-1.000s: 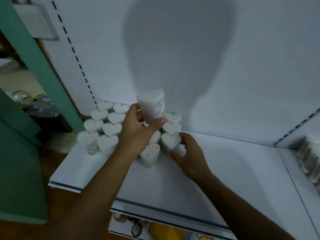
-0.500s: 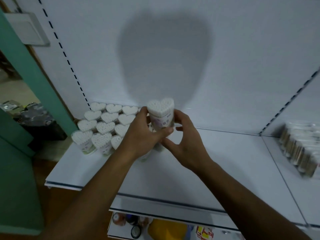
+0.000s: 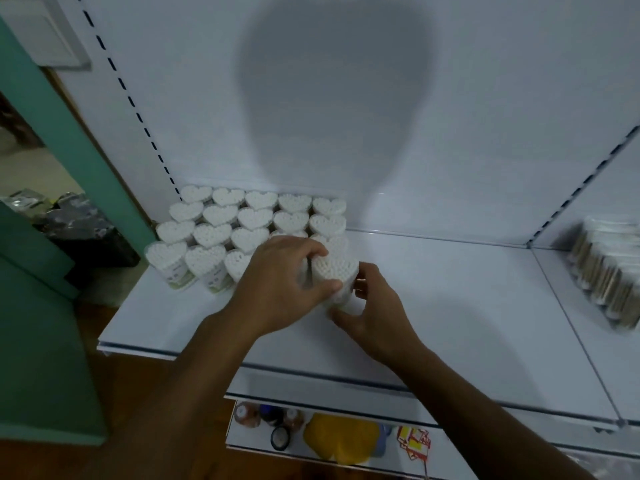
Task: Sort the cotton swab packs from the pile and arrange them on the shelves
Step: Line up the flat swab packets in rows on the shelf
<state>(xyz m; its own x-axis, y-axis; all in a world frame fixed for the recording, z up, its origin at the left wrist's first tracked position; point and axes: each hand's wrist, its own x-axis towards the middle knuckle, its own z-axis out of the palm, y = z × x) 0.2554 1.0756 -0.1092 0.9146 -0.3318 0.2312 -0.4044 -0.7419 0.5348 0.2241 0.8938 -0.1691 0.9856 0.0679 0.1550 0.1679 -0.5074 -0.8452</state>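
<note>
At the centre of the frame, the left hand [image 3: 277, 285] and right hand [image 3: 375, 311] curl their fingers [image 3: 317, 289] round a clear heart-shaped pack of white cotton swabs [image 3: 337, 277], upright on the white metal shelf [image 3: 450, 289]. It touches the right front of the block of matching heart-shaped packs [image 3: 249, 223] at centre left, against the white back panel [image 3: 450, 116]; a green wall [image 3: 41, 209] fills the left edge.

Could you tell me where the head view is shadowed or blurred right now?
Head view: a large rounded shadow falls on the white back panel; the packs at the right edge are smeared by blur; the heart-shaped packs stay fairly sharp; the light is dim.
</note>
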